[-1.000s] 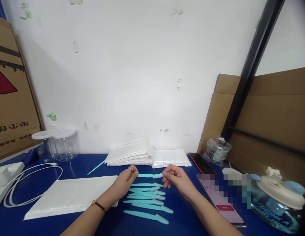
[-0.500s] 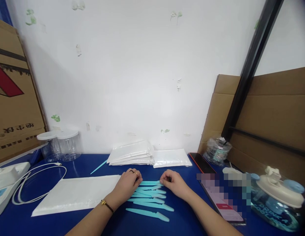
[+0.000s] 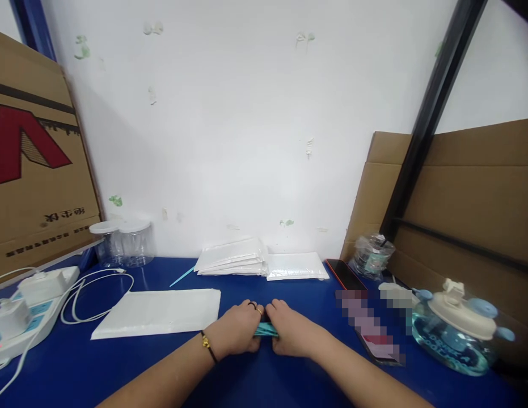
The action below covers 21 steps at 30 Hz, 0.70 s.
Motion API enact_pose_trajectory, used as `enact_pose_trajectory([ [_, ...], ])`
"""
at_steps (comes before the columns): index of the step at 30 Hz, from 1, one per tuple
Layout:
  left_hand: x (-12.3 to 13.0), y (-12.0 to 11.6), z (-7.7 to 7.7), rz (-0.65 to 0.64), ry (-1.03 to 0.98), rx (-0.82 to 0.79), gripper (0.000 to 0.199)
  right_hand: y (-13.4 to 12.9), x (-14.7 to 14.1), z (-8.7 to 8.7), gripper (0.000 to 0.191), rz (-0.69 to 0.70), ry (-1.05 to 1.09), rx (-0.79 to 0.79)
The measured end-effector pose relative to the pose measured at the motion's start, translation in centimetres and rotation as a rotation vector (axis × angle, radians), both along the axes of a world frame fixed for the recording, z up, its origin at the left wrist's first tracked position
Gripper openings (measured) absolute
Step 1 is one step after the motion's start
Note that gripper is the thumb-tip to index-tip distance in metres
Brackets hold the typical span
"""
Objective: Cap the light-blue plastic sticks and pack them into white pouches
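Observation:
Several turquoise plastic sticks [image 3: 266,329] are bunched together near the middle of the blue table, showing only in the narrow gap between my hands. My left hand [image 3: 239,327], with rings and a bracelet, is closed round their left end. Round the right end, my right hand [image 3: 290,330] is closed too. The fingers hide most of the bunch. A flat white packet [image 3: 161,311] lies left of my left hand. Behind the hands, a stack of white packets [image 3: 232,258] and a smaller white pile [image 3: 295,266] rest by the wall. Another turquoise stick [image 3: 182,276] pokes out beside the stack.
A power strip [image 3: 38,317] with plugs and a white cable [image 3: 97,272] are at the left, near two clear jars [image 3: 136,243]. To the right are a phone [image 3: 346,276], a partly pixelated second device [image 3: 380,343], a wrapped cup [image 3: 372,258] and a water bottle [image 3: 455,334].
The spread-out turquoise sticks are now gathered into one bunch between my hands. Both hands have closed round it and come nearer each other. The camera view has shifted left.

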<state>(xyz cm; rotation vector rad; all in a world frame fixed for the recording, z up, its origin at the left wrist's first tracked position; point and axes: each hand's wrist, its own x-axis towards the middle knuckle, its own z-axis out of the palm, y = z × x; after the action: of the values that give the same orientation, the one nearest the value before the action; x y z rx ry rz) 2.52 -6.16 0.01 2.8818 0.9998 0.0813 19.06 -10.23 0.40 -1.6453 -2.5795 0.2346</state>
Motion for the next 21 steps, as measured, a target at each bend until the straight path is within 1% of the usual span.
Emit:
enact_pose_trajectory([
  [3, 0.8, -1.1, -0.6, -0.005, 0.037, 0.036, 0.027, -0.4, -0.5, -0.5, 0.032, 0.006, -0.082, 0.041],
  [5, 1.1, -1.6, -0.9, 0.024, 0.028, 0.029, 0.027, -0.6, -0.4, -0.8, 0.032, -0.001, -0.100, 0.062],
  [8, 1.3, -2.2, -1.3, 0.097, -0.069, -0.005, 0.028, -0.9, -0.4, -0.6, 0.035, -0.002, -0.143, 0.083],
  [10, 1.5, -2.3, -1.5, 0.146, -0.205, -0.078, 0.028, -1.1, -0.6, 0.4, 0.036, 0.011, -0.208, 0.093],
  [11, 1.7, -2.4, -1.5, 0.171, -0.270, -0.123, 0.027, -1.2, -0.8, 1.1, 0.036, 0.021, -0.244, 0.106],
  [13, 2.1, -2.3, -1.5, 0.223, -0.407, -0.210, 0.020, -1.3, -1.4, 3.1, 0.033, 0.043, -0.313, 0.148],
  [15, 2.6, -2.1, -1.4, 0.239, -0.590, -0.274, 0.014, -1.5, -1.9, 5.9, 0.032, 0.068, -0.357, 0.188],
  [17, 3.2, -2.0, -1.1, 0.209, -0.820, -0.329, 0.012, -1.7, -2.0, 9.1, 0.036, 0.057, -0.371, 0.222],
  [19, 3.6, -2.2, -0.9, 0.188, -1.003, -0.381, 0.015, -2.1, -1.8, 12.2, 0.053, 0.109, -0.242, 0.298],
  [20, 3.8, -2.3, -0.8, 0.194, -1.053, -0.407, 0.019, -2.3, -1.6, 13.5, 0.058, 0.123, -0.136, 0.333],
  [21, 3.9, -2.4, -0.8, 0.205, -1.083, -0.436, 0.023, -2.5, -1.4, 14.5, 0.058, 0.122, -0.035, 0.371],
])
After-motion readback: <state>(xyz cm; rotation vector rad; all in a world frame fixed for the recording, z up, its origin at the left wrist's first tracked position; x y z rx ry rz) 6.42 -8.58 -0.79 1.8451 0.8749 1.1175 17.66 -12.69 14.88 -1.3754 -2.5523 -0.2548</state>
